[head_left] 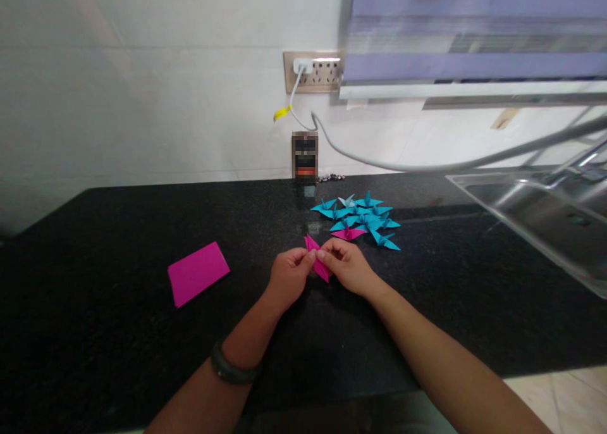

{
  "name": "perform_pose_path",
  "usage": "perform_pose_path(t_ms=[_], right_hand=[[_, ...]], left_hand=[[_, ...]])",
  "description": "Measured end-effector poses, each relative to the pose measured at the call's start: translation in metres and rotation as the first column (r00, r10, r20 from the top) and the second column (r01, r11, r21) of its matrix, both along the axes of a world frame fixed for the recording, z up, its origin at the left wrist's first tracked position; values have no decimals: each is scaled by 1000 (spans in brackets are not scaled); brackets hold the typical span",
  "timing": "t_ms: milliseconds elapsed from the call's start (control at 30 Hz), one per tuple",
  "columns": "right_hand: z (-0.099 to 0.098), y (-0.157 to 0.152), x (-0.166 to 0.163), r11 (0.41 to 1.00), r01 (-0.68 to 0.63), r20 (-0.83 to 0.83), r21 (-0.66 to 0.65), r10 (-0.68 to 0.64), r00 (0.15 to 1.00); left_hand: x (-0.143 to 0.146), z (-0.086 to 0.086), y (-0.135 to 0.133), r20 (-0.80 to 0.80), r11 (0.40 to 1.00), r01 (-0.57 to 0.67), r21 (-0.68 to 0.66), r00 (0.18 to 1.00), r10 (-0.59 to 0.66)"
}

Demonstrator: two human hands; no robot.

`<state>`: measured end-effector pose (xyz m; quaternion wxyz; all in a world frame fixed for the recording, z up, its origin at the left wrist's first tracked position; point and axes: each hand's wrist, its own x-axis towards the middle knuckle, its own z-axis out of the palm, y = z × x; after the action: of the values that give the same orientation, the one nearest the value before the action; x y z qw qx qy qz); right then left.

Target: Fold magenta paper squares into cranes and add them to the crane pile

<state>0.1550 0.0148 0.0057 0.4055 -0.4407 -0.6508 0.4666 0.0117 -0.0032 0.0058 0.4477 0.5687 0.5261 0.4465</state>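
My left hand (288, 276) and my right hand (348, 266) meet over the black counter, both pinching a folded magenta paper piece (317, 258) between thumbs and fingertips. The paper's pointed tip sticks up between the hands. Just beyond the hands lies a pile of several folded blue paper cranes (363, 219) with one magenta crane (348, 234) at its near edge. A stack of flat magenta paper sheets (196, 272) lies on the counter to the left of my left hand.
The black stone counter (118, 231) runs to a white tiled wall. A steel sink (535, 212) is at the right. A small dark device (305, 157) leans on the wall under a socket strip (313, 72) with a white cable.
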Motion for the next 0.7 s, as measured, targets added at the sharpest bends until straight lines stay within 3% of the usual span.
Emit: perform_pose_path(t_ms=[200,333,567,700], right_hand=[[0,-4,-2,985,58,112,165,-77,991],[3,-8,-4,962,79,163,261,-124,979],[-4,-5,-3,882,157,256,445,-293,921],[-4,-5,-1,807,56,304,588,-285,909]], left_hand=[[-1,4,-1,-214,996,-12,83,976,30],[0,5,-1,-229,995,-8,101,973,31],[1,1,3,-9,986,-131,-104,991,131],[4,1,3,258,988,-25,-155,964,65]])
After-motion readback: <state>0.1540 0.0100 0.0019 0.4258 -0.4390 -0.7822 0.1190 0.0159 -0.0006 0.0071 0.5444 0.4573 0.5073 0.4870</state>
